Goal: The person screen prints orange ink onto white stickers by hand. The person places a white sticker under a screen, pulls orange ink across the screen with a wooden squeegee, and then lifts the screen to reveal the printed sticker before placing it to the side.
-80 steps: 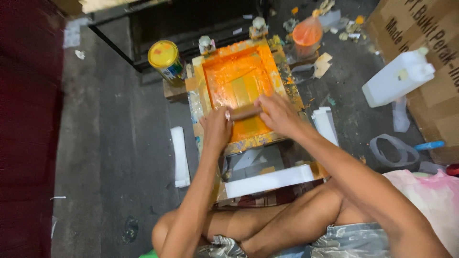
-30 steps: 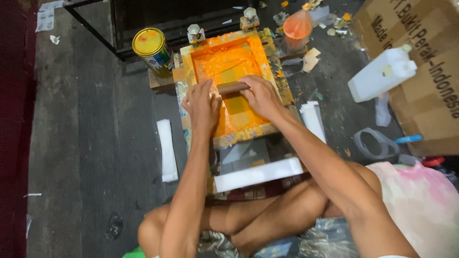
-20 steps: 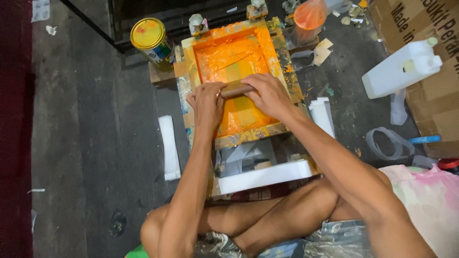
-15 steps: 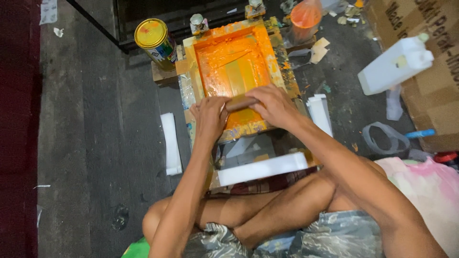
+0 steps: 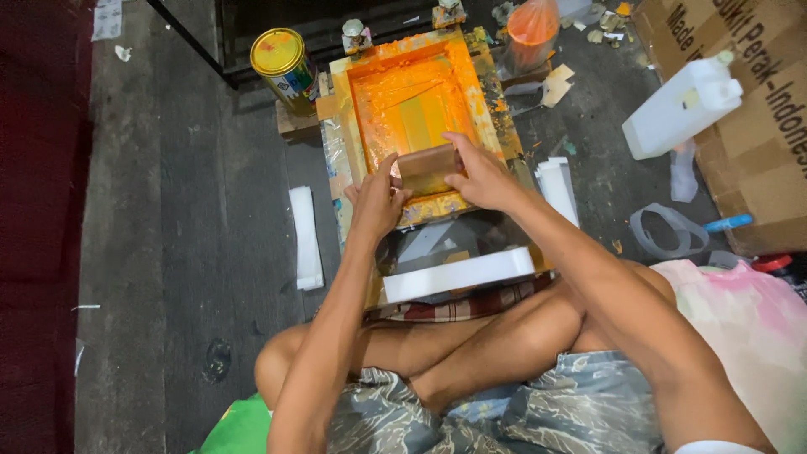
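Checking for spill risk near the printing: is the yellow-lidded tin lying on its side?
No. The tin stands upright on the floor, lid on top, beside the far left corner of the orange frame.

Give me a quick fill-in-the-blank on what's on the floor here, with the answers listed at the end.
1. Both hands, left hand and right hand, grip a wooden squeegee inside a frame coated in ______ ink.
2. The round tin beyond the frame's left corner has a ______ lid.
3. The white plastic jug lies against a ______ box.
4. The person sits with legs ______ on the floor.

Answers: orange; yellow; cardboard; crossed
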